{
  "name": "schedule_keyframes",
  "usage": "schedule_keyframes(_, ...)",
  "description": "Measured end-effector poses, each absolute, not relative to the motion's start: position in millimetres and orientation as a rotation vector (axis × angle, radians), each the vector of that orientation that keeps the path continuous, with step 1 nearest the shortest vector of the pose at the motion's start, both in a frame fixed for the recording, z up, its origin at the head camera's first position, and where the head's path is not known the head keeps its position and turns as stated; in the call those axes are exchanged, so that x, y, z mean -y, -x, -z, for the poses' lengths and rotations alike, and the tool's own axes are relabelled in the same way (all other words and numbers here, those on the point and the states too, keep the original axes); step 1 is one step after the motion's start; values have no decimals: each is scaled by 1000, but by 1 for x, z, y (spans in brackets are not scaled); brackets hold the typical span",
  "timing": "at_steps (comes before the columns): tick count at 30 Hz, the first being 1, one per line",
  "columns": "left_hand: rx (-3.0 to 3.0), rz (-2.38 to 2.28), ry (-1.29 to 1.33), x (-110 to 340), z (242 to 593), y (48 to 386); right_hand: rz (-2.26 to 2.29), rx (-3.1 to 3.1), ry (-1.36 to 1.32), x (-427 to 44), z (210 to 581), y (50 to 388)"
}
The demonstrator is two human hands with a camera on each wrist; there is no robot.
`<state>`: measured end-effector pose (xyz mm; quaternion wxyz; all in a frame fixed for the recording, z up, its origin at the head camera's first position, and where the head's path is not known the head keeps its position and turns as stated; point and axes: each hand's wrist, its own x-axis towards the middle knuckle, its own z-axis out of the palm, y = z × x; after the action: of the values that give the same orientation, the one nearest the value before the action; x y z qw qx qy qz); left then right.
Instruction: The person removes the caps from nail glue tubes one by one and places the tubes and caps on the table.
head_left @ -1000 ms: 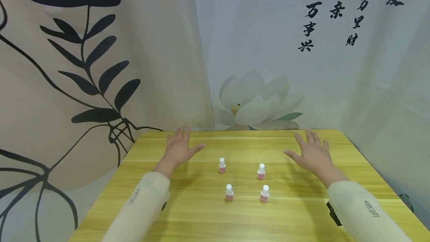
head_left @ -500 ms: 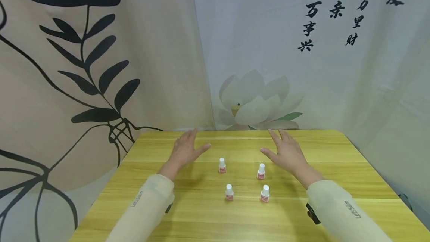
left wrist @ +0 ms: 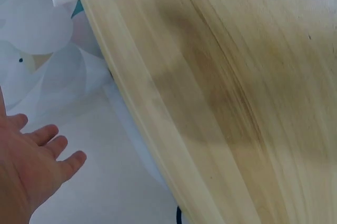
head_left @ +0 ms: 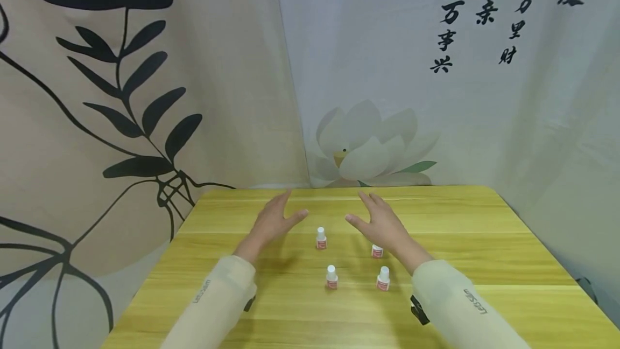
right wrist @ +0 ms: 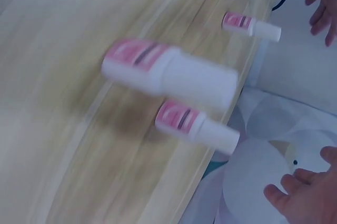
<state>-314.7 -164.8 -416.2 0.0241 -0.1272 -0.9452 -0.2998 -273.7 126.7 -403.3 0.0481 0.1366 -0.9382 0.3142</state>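
- Four small white plastic bottles with pink labels (head_left: 331,279) stand upright, apart, on the yellow wood-grain tabletop (head_left: 290,319).
- Clock from group centre: 10 o'clock bottle (head_left: 322,239), 2 o'clock bottle (head_left: 377,252), 4 o'clock bottle (head_left: 383,280), 8 o'clock bottle.
- Left hand (head_left: 272,222): out at 10 o'clock beyond the group, raised, fingers apart, holding nothing.
- Right hand (head_left: 382,225): about 1 o'clock, raised, fingers apart, nothing held; it blocks the top of the 2 o'clock bottle.
- Done so far, as judged: bottles set out upright, loose four-corner layout. No grip, no lift.
- Left, as judged: any hand contact with the bottles.
- Caps look on; right wrist view is blurry, so can't swear to how tightly.
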Motion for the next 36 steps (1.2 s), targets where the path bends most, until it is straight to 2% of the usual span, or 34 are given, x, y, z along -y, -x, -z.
schedule_keyframes(8,2877,1148,429,159,425,315,-1206,2840,-352,-107,408,273)
schedule_keyframes(15,2841,1370,323,154,431,311,-1490,2809,-232,-89,417,268)
schedule_keyframes(36,2740,1695,275,150,455,306,-1783,2727,-6,-58,467,260)
